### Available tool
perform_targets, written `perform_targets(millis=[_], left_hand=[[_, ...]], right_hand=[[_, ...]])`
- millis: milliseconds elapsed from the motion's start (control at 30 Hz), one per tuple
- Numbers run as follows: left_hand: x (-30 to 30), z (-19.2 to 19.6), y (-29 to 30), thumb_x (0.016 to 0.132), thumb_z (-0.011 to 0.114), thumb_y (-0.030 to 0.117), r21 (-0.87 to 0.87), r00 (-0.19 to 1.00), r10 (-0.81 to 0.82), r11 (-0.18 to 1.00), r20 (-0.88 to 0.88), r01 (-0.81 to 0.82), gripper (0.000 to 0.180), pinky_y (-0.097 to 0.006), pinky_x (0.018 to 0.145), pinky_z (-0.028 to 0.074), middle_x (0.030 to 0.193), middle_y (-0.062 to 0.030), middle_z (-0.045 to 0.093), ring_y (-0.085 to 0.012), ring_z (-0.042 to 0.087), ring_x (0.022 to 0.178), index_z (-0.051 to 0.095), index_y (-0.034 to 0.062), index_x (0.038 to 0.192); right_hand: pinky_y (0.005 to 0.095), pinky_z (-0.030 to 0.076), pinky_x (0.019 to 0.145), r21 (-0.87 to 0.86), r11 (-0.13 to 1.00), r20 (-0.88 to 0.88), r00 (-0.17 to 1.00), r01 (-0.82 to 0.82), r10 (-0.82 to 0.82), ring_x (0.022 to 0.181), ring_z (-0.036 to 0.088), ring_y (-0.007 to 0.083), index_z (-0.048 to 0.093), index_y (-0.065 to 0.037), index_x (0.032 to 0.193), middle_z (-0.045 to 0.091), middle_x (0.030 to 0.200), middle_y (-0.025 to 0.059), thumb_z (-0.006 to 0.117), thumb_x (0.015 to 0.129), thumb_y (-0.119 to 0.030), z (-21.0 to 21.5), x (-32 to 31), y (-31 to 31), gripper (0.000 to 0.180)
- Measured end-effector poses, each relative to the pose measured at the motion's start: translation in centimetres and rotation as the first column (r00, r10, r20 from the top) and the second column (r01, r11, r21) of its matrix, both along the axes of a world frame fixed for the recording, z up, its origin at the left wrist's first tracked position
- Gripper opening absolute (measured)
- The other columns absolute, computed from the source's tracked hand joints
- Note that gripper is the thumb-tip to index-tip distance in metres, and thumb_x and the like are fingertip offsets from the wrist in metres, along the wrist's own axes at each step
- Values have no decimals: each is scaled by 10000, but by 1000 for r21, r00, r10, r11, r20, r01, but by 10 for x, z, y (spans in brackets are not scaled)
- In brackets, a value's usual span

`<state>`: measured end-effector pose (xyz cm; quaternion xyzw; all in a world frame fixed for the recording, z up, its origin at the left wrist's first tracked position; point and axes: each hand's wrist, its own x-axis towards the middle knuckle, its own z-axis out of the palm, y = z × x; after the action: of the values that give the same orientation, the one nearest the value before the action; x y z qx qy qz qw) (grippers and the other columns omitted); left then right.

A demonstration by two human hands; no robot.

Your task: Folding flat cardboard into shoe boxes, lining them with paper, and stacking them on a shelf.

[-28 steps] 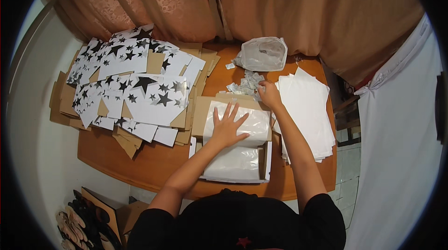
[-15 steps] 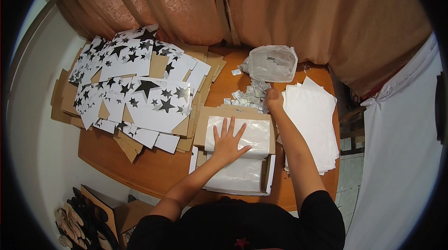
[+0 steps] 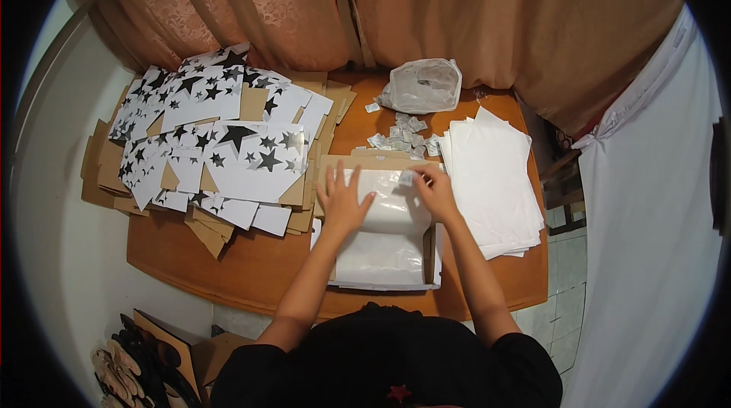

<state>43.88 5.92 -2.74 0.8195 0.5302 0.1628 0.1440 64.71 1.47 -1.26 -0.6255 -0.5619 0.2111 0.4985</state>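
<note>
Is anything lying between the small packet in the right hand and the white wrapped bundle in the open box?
Nothing visible does. The right hand holds the small packet right over the white wrapped bundle in the open box. The left hand lies flat on the bundle's left part, beside the packet, not under it.

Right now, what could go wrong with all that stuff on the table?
1. The right hand pinches a small packet over the white-lined box; it might drop outside the box.
2. The loose packets lie scattered beside the stack of white paper; a sleeve could sweep some off.
3. The star-printed cardboard sheets overhang the table edge and could slide down.
</note>
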Motion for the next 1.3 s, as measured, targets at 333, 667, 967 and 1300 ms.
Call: perform_targets(millis=[333, 667, 967, 1300], left_hand=[[-36, -16, 26, 761, 612, 450, -186, 968, 244, 955, 53, -231, 567, -632, 1016, 71, 1404, -246, 265, -417, 121, 1335, 521, 118, 1212], [-35, -26, 35, 720, 694, 362, -409, 938, 257, 901, 234, -145, 344, -673, 992, 23, 1417, -194, 273, -412, 71, 1343, 623, 201, 1015], [-59, -1, 3, 733, 712, 313, -162, 846, 78, 987, 527, 9, 190, -597, 1037, 45, 1444, -100, 278, -387, 36, 1357, 653, 201, 875], [-99, 10, -40, 708, 738, 200, -101, 858, -81, 983, 507, 153, 133, -486, 1060, 179, 1390, -40, 387, -360, 143, 1342, 670, 162, 816]], right_hand=[[343, 477, 704, -114, 989, 144, 983, -95, 111, 774, 588, 277, 634, -27, 976, 589, 918, 140, 594, 772, -112, -1, -40, -73, 225], [497, 429, 800, -308, 828, 464, 834, 468, -299, 996, 505, 365, 550, -27, 1115, 528, 1060, 185, 669, 721, -315, -17, -12, -36, 502], [353, 444, 795, -285, 915, 84, 958, 285, -272, 886, 547, 226, 548, -51, 1053, 591, 975, 115, 731, 653, -168, -36, 16, -41, 455], [296, 441, 723, -90, 996, -119, 992, 21, -32, 806, 536, 152, 620, -41, 831, 618, 832, 35, 683, 645, -6, -7, 2, -97, 199]])
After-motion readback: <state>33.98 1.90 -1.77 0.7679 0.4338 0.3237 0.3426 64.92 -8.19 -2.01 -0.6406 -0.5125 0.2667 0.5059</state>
